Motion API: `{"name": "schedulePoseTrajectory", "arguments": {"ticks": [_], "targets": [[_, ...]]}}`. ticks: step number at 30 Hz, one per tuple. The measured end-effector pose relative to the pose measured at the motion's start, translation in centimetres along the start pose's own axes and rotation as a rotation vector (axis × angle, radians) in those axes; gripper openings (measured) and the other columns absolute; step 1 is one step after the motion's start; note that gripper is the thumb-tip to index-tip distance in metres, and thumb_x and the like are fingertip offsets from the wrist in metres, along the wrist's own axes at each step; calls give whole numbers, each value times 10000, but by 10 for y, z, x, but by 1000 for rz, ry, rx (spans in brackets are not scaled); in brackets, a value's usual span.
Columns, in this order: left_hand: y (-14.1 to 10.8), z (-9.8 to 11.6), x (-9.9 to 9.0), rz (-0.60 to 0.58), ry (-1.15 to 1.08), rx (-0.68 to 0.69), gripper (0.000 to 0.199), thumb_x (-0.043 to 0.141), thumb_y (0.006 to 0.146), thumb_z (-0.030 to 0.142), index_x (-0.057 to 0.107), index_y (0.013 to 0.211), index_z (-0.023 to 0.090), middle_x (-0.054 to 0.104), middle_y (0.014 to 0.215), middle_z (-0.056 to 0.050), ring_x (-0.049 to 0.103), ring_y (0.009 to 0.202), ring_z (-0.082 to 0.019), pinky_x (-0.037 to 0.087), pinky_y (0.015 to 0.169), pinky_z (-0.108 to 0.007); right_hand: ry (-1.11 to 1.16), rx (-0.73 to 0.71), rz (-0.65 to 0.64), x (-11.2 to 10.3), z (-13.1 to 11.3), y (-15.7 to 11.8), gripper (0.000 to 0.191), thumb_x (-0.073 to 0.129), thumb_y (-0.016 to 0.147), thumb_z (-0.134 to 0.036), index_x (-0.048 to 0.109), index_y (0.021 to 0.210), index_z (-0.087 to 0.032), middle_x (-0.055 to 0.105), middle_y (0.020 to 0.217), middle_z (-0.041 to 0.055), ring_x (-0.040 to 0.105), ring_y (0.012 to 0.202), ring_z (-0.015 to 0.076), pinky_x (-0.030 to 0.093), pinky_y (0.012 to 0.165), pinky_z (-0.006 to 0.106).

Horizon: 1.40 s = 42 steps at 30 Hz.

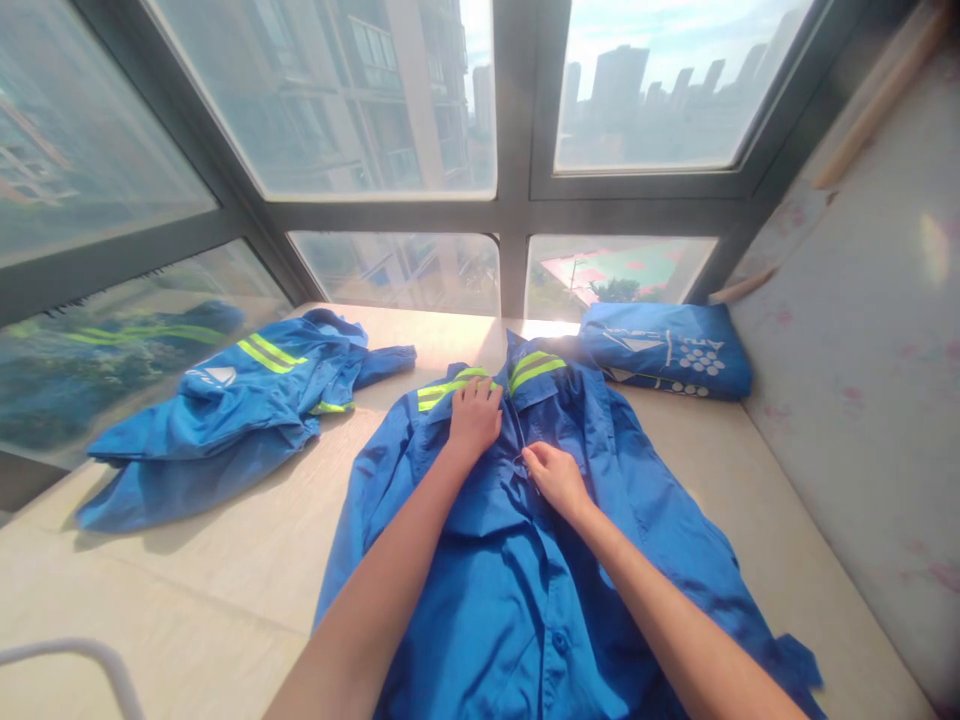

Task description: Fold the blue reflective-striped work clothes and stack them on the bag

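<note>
A blue work jacket [480,580] with yellow-green reflective stripes across the chest lies spread, front up, its collar toward the window. My left hand [475,420] rests on its left chest, fingers extended over the stripe, palm down. Beside the front opening, my right hand [553,475] pinches the jacket's front edge between thumb and fingertips. A small pale bit shows at those fingertips, too small to make out. Below the hands the placket runs downward, with a button [559,640] showing. The jacket's lower hem is out of view.
Another blue jacket [247,400] with reflective stripes lies crumpled at the left. A folded blue garment [667,350] with white print sits in the far right corner. Windows [397,270] close off the back, a patterned wall [862,400] the right. A pale curved tube [82,650] is at lower left.
</note>
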<state>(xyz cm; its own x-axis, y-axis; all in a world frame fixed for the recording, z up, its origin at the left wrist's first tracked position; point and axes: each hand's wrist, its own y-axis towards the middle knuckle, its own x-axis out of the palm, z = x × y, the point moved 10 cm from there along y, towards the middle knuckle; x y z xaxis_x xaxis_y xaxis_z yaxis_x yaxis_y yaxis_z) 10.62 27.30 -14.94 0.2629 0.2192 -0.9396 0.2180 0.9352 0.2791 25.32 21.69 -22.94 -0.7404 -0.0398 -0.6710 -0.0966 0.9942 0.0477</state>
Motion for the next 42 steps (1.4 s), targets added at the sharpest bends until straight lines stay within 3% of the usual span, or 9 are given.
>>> {"name": "schedulePoseTrajectory", "arguments": {"ticks": [5, 9, 14, 20, 23, 29, 33, 37, 42], "targets": [[-4, -15, 11, -121, 102, 0, 277, 456, 902, 81, 716, 941, 170, 710, 922, -147, 635, 1015, -283, 294, 1111, -483, -21, -87, 151, -23, -30, 35, 257, 510, 960, -328, 732, 1020, -213, 757, 1011, 72, 691, 875, 201, 473, 807, 269], [-26, -29, 17, -166, 139, -45, 250, 469, 935, 180, 718, 954, 165, 694, 952, -152, 640, 973, -278, 395, 1013, -430, -69, -75, 159, -11, -49, 71, 366, 553, 918, -255, 642, 1263, -169, 728, 1145, 127, 690, 963, 230, 487, 887, 317], [-54, -63, 12, -204, 196, -177, 268, 459, 955, 231, 691, 1080, 181, 676, 1057, -140, 655, 952, -269, 473, 793, -349, -68, 114, 77, 13, -20, 96, 397, 649, 819, -216, 697, 1214, -211, 761, 1015, 121, 709, 948, 276, 504, 814, 327], [-66, -102, -10, -225, 244, -324, 259, 483, 964, 322, 708, 1013, 205, 707, 1003, -115, 675, 861, -267, 473, 728, -329, 10, 96, 126, 14, 4, 95, 290, 562, 912, -297, 754, 1113, -215, 772, 984, 76, 706, 957, 229, 495, 816, 276], [-49, -86, -16, -213, 237, -298, 282, 485, 972, 362, 720, 964, 206, 714, 973, -116, 668, 877, -271, 474, 765, -339, 27, 65, 137, 16, 4, 91, 289, 527, 952, -353, 773, 1036, -227, 774, 963, 70, 705, 937, 225, 486, 803, 267], [9, -7, -2, -149, 121, 50, 282, 497, 957, 262, 697, 1140, 182, 662, 1195, -137, 593, 1110, -272, 441, 956, -356, 20, -1, 146, 17, -1, 88, 277, 516, 963, -325, 772, 985, -220, 773, 938, 67, 705, 903, 212, 468, 786, 247], [23, -4, 18, -263, 107, 125, 223, 604, 826, 108, 741, 988, 178, 695, 1031, -110, 624, 956, -241, 462, 863, -321, 8, -28, 148, 16, -4, 87, 277, 509, 963, -302, 772, 962, -213, 774, 934, 72, 704, 894, 212, 464, 784, 246], [5, -21, 5, -267, 158, 127, 239, 505, 899, 105, 734, 894, 175, 681, 972, -141, 606, 1010, -283, 440, 903, -386, 16, -34, 155, 15, -6, 85, 270, 512, 959, -283, 773, 988, -215, 775, 976, 78, 705, 913, 213, 462, 790, 248], [-59, -40, -15, -225, 262, 89, 345, 388, 979, 161, 707, 1103, 205, 681, 1101, -153, 578, 1071, -299, 435, 924, -412, 25, -24, 165, 15, -6, 83, 278, 505, 964, -300, 770, 936, -220, 769, 896, 64, 703, 865, 213, 446, 742, 246]]}}
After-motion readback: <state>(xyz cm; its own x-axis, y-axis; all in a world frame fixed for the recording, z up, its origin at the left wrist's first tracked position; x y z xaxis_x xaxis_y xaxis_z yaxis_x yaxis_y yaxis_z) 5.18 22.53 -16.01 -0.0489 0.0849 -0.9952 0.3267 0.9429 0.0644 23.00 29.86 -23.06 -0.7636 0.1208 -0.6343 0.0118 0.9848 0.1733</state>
